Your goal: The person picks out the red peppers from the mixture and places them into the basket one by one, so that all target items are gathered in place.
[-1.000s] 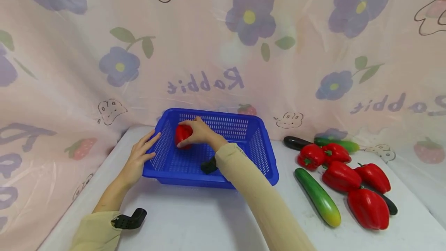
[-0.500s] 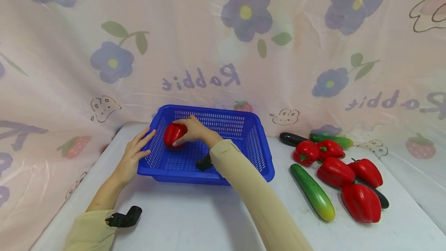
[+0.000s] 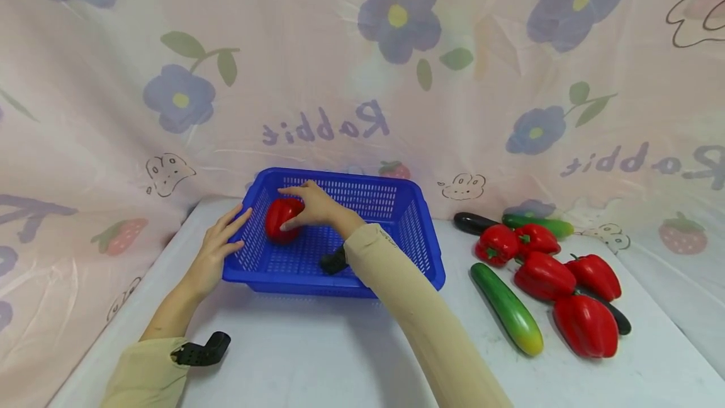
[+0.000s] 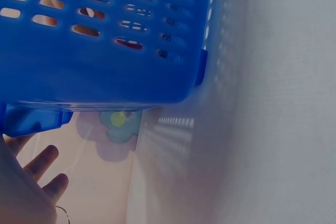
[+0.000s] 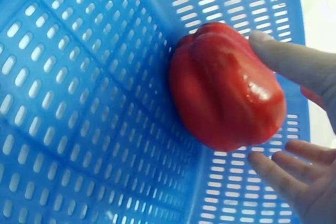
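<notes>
In the head view a red bell pepper (image 3: 280, 221) lies at the left end of a blue slotted basket (image 3: 317, 283). My right hand (image 3: 318, 208) is spread above and to the right of it. The right wrist view has my thumb (image 5: 286, 59) at the upper side of the bell pepper (image 5: 220, 90), while the other fingers stand apart from it, straight. My left hand (image 3: 209, 257) rests against the basket's left rim with fingers extended. Seen from the left wrist, the basket wall (image 4: 100, 74) fills the upper left, and the hand's fingertips (image 4: 43, 161) show beneath its rim.
Right of the basket on the white table (image 3: 294, 351) lie several red bell peppers (image 3: 545, 276), a green-yellow cucumber-like vegetable (image 3: 506, 310), a second green one (image 3: 538, 225) and a dark eggplant (image 3: 474, 223). Another dark vegetable (image 3: 622, 320) is partly hidden by peppers. A patterned curtain (image 3: 340, 68) hangs behind.
My right hand has lowered the bell pepper into the basket's left end and let go, its fingers spreading away. My left hand stays at the rim. The head view has shifted slightly.
</notes>
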`<state>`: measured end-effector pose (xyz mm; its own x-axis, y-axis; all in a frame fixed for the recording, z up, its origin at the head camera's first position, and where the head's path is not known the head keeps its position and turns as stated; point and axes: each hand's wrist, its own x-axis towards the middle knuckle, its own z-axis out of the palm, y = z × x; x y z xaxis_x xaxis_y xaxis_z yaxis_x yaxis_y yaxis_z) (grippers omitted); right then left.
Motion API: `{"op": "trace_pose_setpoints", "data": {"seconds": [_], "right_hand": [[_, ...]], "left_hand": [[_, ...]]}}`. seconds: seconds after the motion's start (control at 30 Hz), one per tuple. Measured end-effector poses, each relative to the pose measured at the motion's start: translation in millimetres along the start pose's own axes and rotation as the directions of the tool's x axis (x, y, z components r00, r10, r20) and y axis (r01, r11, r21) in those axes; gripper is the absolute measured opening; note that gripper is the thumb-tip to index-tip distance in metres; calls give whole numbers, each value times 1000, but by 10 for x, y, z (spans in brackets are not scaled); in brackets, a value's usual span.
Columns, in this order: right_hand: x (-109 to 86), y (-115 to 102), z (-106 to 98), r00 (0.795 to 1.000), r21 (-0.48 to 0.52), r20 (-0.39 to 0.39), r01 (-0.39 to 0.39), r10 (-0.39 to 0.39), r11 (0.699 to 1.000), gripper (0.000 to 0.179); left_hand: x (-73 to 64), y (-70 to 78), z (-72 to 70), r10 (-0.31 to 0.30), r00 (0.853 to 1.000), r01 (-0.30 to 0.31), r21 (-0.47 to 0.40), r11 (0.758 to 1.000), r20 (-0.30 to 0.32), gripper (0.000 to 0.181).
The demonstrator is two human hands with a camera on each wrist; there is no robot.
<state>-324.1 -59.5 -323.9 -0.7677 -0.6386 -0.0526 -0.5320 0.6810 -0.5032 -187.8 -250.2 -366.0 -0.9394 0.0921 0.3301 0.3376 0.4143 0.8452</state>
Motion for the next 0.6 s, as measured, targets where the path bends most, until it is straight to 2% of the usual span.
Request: {"op": "trace_pose_setpoints", "data": {"seconds": [0.37,0.6], "right_hand": [[-142,-5,-138,994,27,-71,87,-85,996,73],[-228,8,-218,991,43,-96,93,-89,995,72]], "left_hand": [[-11,18,-4,-11,1000,11,-11,1000,19,51],[-4,15,-12,-7,1000,8,-16,1000,16,51]]}}
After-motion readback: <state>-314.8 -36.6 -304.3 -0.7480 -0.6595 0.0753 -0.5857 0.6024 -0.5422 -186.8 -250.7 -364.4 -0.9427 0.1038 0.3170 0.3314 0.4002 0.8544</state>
